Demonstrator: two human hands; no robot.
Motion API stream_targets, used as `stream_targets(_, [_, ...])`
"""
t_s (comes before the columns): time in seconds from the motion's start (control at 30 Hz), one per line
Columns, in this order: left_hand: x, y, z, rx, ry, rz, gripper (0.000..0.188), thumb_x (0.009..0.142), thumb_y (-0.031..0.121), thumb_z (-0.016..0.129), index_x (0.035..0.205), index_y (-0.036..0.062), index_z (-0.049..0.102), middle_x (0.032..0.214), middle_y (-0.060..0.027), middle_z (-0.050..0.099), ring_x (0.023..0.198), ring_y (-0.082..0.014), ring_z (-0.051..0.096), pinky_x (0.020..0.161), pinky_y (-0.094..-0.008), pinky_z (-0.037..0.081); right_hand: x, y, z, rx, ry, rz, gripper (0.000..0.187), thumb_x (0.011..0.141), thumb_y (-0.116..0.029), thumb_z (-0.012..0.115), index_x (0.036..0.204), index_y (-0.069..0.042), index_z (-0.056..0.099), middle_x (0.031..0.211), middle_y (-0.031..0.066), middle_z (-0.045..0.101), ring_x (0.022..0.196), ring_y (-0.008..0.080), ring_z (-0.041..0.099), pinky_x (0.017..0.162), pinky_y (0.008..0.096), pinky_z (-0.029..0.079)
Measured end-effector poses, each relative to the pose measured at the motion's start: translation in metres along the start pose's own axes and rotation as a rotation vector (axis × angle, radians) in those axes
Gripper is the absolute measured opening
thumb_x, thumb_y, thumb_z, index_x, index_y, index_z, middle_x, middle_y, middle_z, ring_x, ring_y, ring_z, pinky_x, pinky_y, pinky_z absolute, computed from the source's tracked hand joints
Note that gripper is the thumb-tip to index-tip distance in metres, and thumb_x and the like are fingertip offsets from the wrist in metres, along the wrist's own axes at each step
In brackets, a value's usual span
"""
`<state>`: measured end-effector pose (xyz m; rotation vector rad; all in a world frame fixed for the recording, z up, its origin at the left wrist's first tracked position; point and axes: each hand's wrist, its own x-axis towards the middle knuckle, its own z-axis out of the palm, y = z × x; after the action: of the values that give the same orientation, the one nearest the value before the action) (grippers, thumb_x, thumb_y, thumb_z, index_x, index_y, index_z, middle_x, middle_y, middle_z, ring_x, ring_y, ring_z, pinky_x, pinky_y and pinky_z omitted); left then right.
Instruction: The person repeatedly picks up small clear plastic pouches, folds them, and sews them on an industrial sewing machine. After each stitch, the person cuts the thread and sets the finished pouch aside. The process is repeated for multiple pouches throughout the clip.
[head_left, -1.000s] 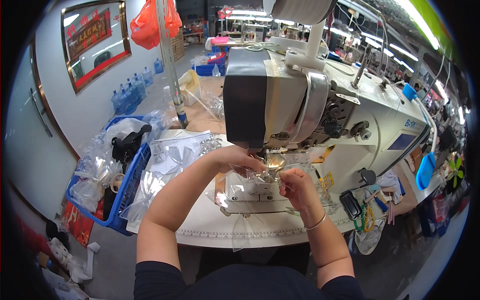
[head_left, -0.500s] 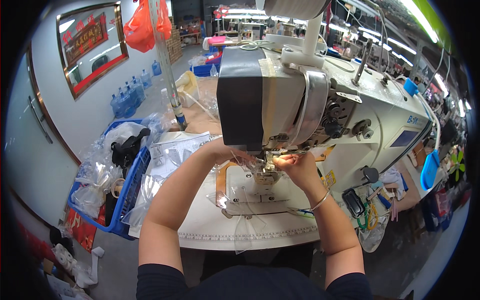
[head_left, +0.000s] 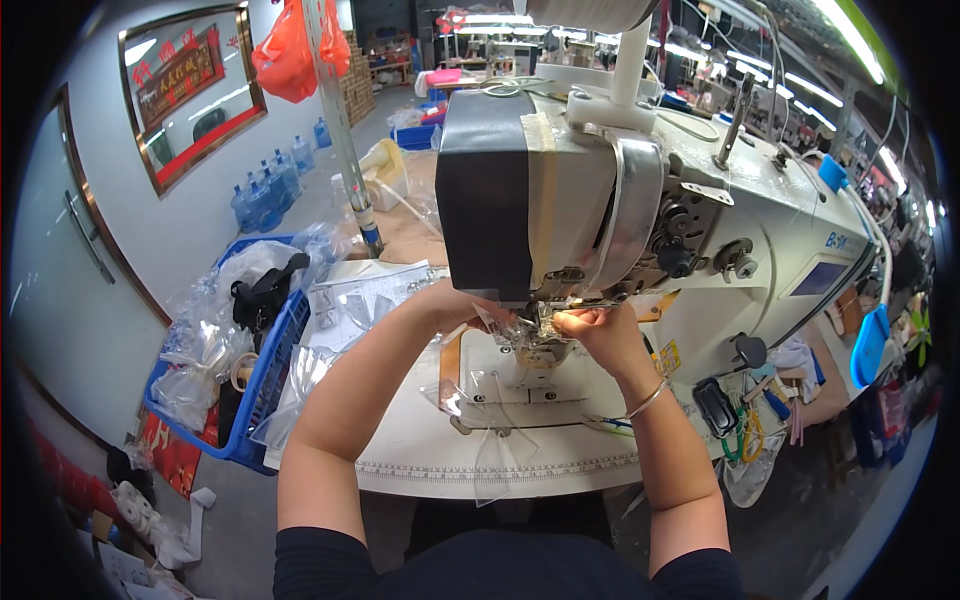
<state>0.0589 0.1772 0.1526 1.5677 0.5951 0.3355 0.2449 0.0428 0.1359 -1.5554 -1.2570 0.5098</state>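
Observation:
At the needle area of an industrial sewing machine [head_left: 545, 320], both my hands work close together. My left hand [head_left: 462, 305] reaches in from the left, its fingers partly hidden by the machine head and closed on a clear plastic piece [head_left: 497, 440]. That piece hangs over the machine bed toward the front edge, its lower end pointed. On the other side, my right hand [head_left: 605, 335] has thumb and fingers pinched beside the presser foot; what lies between them is too small to make out. A bracelet [head_left: 650, 398] circles my right wrist.
A blue basket [head_left: 262, 400] of clear plastic and black straps stands left. Printed paper [head_left: 350, 310] with clear pieces lies beside my left arm. Snips [head_left: 608, 424] rest near my right wrist. Further right are a black-rimmed tray [head_left: 711, 402] and tools. A metal pole [head_left: 345, 140] rises behind.
The view has shifted slightly. The hanging plastic's lower end has swung a little to the right. Both hands stay at the needle area.

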Motion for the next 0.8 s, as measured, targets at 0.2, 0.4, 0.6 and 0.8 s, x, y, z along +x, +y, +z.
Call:
stream_targets(0.2, [0.003, 0.003, -0.003, 0.018, -0.008, -0.062, 0.028, 0.063, 0.003, 0.074, 0.088, 0.0065, 0.063, 0.079, -0.0039, 0.061, 0.069, -0.0151, 0.059, 0.059, -0.0284, 0.05, 0.006, 0.005, 0.001, -0.048, 0.005, 0.012, 0.031, 0.072, -0.016, 0.07, 0.052, 0.0, 0.053, 0.046, -0.0035, 0.047, 0.046, 0.0048, 0.038, 0.044, 0.0257, 0.032])
stream_targets(0.4, [0.002, 0.005, 0.003, 0.021, 0.022, -0.055, 0.021, 0.067, 0.002, 0.072, 0.086, 0.0044, 0.063, 0.079, -0.0059, 0.062, 0.068, -0.0157, 0.059, 0.06, -0.0294, 0.05, 0.012, 0.021, 0.003, -0.022, 0.031, -0.04, 0.036, 0.072, -0.017, 0.072, 0.049, 0.0, 0.051, 0.044, -0.0024, 0.044, 0.044, 0.006, 0.035, 0.042, 0.0272, 0.031])
stream_targets(0.6, [0.007, -0.006, -0.005, 0.021, 0.017, -0.052, 0.021, 0.068, 0.002, 0.072, 0.088, 0.0045, 0.063, 0.08, -0.0063, 0.063, 0.068, -0.0161, 0.06, 0.061, -0.0291, 0.05, 0.008, 0.009, 0.001, -0.014, 0.009, -0.01, 0.031, 0.073, -0.013, 0.072, 0.054, -0.001, 0.049, 0.047, -0.0039, 0.045, 0.047, 0.0049, 0.036, 0.044, 0.0254, 0.031])
stream_targets(0.8, [0.001, -0.003, -0.002, -0.005, 0.021, -0.023, 0.029, 0.068, 0.004, 0.074, 0.095, 0.0047, 0.064, 0.083, -0.0051, 0.063, 0.07, -0.0157, 0.06, 0.064, -0.0294, 0.05, 0.006, -0.002, -0.003, -0.054, -0.046, -0.044, 0.015, 0.073, -0.008, 0.071, 0.069, -0.003, 0.057, 0.055, -0.0072, 0.046, 0.051, 0.0026, 0.039, 0.046, 0.0226, 0.031])
